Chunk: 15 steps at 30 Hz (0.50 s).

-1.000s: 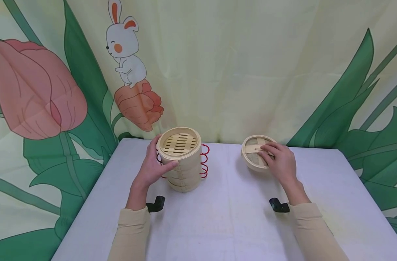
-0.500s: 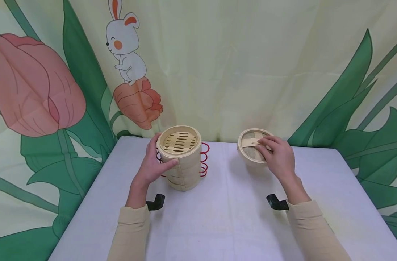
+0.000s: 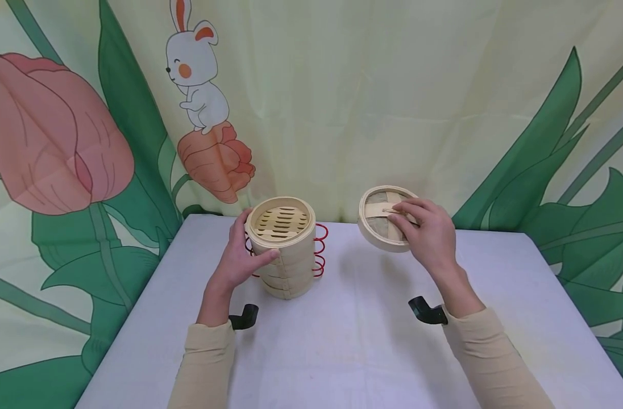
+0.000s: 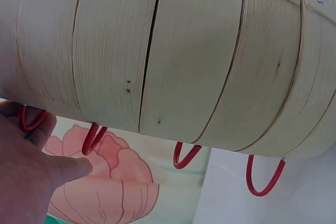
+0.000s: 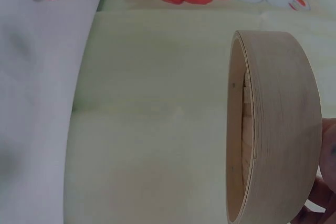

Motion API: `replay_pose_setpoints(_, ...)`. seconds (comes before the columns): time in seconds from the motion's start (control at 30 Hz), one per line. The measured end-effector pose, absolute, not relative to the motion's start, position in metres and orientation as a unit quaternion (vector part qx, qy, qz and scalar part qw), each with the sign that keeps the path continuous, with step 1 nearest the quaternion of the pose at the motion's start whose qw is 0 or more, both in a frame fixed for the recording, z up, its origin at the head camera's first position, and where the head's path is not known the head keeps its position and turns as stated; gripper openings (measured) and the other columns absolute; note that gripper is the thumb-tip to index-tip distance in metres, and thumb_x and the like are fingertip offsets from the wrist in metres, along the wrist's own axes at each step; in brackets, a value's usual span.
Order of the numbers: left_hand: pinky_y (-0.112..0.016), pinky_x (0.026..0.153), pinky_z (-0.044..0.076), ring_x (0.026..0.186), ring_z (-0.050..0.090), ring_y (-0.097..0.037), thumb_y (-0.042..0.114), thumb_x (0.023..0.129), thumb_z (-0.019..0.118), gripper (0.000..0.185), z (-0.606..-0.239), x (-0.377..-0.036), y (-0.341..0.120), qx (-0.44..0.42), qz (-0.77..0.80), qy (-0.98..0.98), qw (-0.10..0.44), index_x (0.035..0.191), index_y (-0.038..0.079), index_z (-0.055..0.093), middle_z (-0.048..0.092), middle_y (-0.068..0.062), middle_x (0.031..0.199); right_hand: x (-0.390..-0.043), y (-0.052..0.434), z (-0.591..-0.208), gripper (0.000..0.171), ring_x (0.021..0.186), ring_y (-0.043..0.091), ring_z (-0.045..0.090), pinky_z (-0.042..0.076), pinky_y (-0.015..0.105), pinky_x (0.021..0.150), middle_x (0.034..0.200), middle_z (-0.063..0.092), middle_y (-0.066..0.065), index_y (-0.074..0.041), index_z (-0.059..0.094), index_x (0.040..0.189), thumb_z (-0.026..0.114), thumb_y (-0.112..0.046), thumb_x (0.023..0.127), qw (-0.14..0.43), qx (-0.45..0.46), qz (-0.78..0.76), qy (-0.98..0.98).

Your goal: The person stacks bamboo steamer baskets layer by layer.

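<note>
Steamer stack [image 3: 286, 250] and lid [image 3: 380, 218]: matt bamboo; loops [image 3: 320, 250] glossy red, maybe plastic-coated.

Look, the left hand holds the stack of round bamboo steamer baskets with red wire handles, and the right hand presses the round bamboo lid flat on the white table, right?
Not quite. The round bamboo lid is not flat on the white table: the right hand holds it up in the air, tilted, as the head view shows. The left hand does hold the stack of round bamboo steamer baskets with red wire handles.
</note>
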<state>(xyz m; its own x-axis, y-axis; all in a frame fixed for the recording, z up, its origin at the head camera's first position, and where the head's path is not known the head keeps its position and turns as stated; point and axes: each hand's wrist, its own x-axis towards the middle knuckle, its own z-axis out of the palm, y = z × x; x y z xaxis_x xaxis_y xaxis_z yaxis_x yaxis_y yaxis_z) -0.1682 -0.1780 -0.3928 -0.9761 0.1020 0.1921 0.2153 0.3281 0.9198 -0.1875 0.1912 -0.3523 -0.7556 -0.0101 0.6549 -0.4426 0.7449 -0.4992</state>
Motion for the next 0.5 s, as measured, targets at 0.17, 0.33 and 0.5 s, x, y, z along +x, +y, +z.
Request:
replay_pose_setpoints(0.17, -0.061, 0.111, 0.028, 0.144, 0.022, -0.032, 0.024, 0.079, 0.085, 0.109, -0.392, -0.168, -0.177, -0.096, -0.573, -0.813, 0.045, 0.160, 0.015, 0.013, 0.015, -0.016, 0.157, -0.187, 0.181, -0.340, 0.021, 0.109, 0.037, 0.062, 0.047, 0.052, 0.090, 0.108, 0.071, 0.016, 0.000, 0.078, 0.100, 0.085, -0.006, 0.081, 0.317, 0.134, 0.350, -0.871)
replay_pose_setpoints(0.33, -0.060, 0.111, 0.029, 0.144, 0.022, -0.031, 0.023, 0.079, 0.085, 0.109, -0.391, -0.167, -0.177, -0.091, -0.578, -0.810, 0.039, 0.161, 0.016, 0.012, 0.014, -0.015, 0.157, -0.188, 0.169, -0.332, 0.019, 0.111, 0.034, 0.062, 0.047, 0.050, 0.093, 0.107, 0.072, 0.015, -0.002, 0.079, 0.099, 0.085, -0.007, 0.081, 0.307, 0.139, 0.372, -0.865)
replay_pose_setpoints(0.5, -0.060, 0.112, 0.029, 0.144, 0.023, -0.032, 0.024, 0.079, 0.085, 0.110, -0.390, -0.166, -0.178, -0.090, -0.577, -0.811, 0.040, 0.161, 0.017, 0.012, 0.014, -0.015, 0.157, -0.190, 0.157, -0.326, 0.019, 0.110, 0.033, 0.062, 0.046, 0.048, 0.093, 0.106, 0.072, 0.014, -0.002, 0.080, 0.098, 0.085, -0.007, 0.081, 0.306, 0.147, 0.384, -0.859)
